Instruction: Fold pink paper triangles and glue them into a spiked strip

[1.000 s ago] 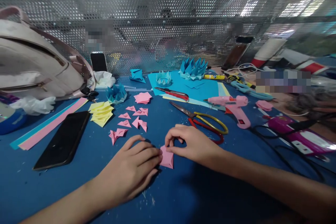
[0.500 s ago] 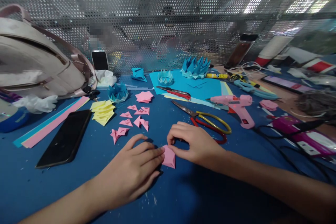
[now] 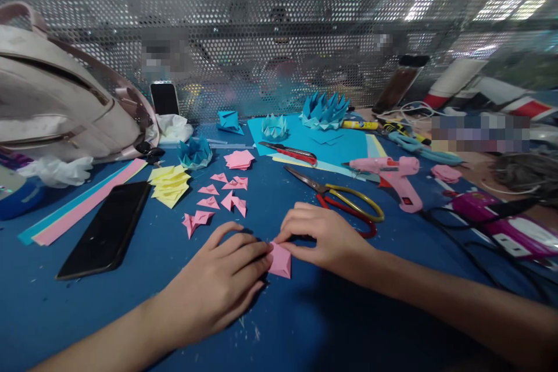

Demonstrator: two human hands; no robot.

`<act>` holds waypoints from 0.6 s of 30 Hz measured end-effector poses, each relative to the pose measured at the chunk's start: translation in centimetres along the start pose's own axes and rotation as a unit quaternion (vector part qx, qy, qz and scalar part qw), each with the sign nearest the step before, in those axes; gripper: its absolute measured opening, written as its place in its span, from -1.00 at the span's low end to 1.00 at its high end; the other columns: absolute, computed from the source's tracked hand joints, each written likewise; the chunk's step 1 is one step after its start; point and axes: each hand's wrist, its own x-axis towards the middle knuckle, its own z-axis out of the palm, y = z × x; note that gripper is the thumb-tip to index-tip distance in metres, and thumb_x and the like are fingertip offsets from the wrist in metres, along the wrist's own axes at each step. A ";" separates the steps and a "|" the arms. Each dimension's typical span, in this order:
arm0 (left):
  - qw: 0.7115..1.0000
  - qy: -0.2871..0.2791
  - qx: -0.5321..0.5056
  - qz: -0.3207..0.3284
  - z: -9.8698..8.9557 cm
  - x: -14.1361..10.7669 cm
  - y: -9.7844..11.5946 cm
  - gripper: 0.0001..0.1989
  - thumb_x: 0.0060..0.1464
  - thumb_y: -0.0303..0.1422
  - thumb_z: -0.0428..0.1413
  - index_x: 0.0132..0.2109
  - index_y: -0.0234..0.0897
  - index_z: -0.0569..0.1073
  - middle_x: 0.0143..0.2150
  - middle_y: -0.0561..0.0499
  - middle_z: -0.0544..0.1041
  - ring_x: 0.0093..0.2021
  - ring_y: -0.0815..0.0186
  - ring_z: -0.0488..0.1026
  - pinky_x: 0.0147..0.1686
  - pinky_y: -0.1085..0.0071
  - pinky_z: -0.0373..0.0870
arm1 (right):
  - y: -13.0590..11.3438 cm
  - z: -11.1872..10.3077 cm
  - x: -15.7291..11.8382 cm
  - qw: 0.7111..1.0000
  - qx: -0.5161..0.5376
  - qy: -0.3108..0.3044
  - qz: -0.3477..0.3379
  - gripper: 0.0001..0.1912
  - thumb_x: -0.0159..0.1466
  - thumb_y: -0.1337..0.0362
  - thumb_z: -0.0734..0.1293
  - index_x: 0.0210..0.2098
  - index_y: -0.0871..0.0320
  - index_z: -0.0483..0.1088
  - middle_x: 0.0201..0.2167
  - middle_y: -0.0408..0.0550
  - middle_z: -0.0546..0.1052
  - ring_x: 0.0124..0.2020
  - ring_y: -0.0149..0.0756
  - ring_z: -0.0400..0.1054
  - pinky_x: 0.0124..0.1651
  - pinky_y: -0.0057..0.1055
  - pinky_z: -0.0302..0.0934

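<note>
A small folded pink paper square lies flat on the blue table between my hands. My left hand holds its left edge down with the fingertips. With thumb and index finger pinched, my right hand grips the top corner of the same paper. Several folded pink paper pieces are spread beyond my left hand, and behind them is a stack of pink paper. Yellow paper squares are piled to the left. Scissors with red and yellow handles lie just past my right hand.
A black phone and paper strips lie at left, near a backpack. Blue paper lotuses stand behind a red box cutter. On the right are a pink glue gun and dark cables.
My right fingertips have shifted slightly left along the paper's top corner. My left hand stays nearly where it was.
</note>
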 end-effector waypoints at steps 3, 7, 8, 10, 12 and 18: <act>1.000 0.005 0.004 -0.008 -0.1 0.1 0.0 -0.70 0.29 -0.47 -0.01 0.13 -0.30 0.42 0.12 -0.11 0.51 0.06 0.15 0.40 0.14 0.08 0.16 | 0.0 -0.2 0.0 1.000 -0.007 -0.003 -0.019 -0.90 0.27 0.39 0.36 -0.34 0.15 0.54 -0.38 -0.12 0.56 -0.32 -0.33 0.33 -0.25 -0.42 0.15; 1.000 -0.013 -0.001 -0.015 -0.3 0.2 0.0 -0.70 0.30 -0.45 -0.02 0.13 -0.28 0.41 0.17 -0.13 0.48 0.10 0.14 0.39 0.17 0.08 0.15 | 0.1 -0.5 0.0 0.999 -0.014 -0.010 -0.037 -0.87 0.29 0.36 0.34 -0.35 0.15 0.53 -0.38 -0.10 0.57 -0.31 -0.32 0.33 -0.24 -0.41 0.17; 1.000 -0.022 -0.005 -0.016 -0.4 0.2 0.0 -0.71 0.31 -0.44 -0.02 0.13 -0.28 0.40 0.18 -0.13 0.47 0.12 0.15 0.38 0.18 0.08 0.13 | 0.1 -0.5 0.0 0.999 -0.019 -0.012 -0.039 -0.86 0.30 0.35 0.33 -0.35 0.15 0.53 -0.37 -0.09 0.57 -0.30 -0.31 0.33 -0.24 -0.41 0.17; 0.999 -0.038 -0.015 -0.020 -0.5 0.2 0.0 -0.74 0.32 -0.42 -0.03 0.10 -0.28 0.40 0.20 -0.12 0.46 0.14 0.15 0.36 0.21 0.09 0.08 | 0.2 -0.7 0.0 0.998 -0.030 -0.017 -0.044 -0.85 0.31 0.34 0.32 -0.34 0.14 0.54 -0.36 -0.08 0.57 -0.29 -0.31 0.32 -0.25 -0.41 0.18; 0.999 -0.045 -0.021 -0.022 -0.5 0.2 0.1 -0.75 0.33 -0.40 -0.03 0.09 -0.28 0.40 0.20 -0.12 0.46 0.15 0.16 0.35 0.22 0.10 0.05 | 0.3 -0.8 0.0 0.998 -0.041 -0.020 -0.053 -0.85 0.32 0.32 0.31 -0.34 0.14 0.54 -0.36 -0.08 0.57 -0.28 -0.31 0.32 -0.24 -0.41 0.18; 0.999 -0.045 -0.011 -0.025 -0.4 0.3 0.1 -0.76 0.34 -0.36 -0.03 0.08 -0.28 0.40 0.19 -0.08 0.47 0.16 0.17 0.35 0.23 0.09 -0.01 | 0.4 -1.1 0.1 0.994 -0.064 -0.031 -0.088 -0.84 0.35 0.32 0.30 -0.29 0.14 0.54 -0.36 -0.08 0.57 -0.28 -0.32 0.30 -0.24 -0.43 0.15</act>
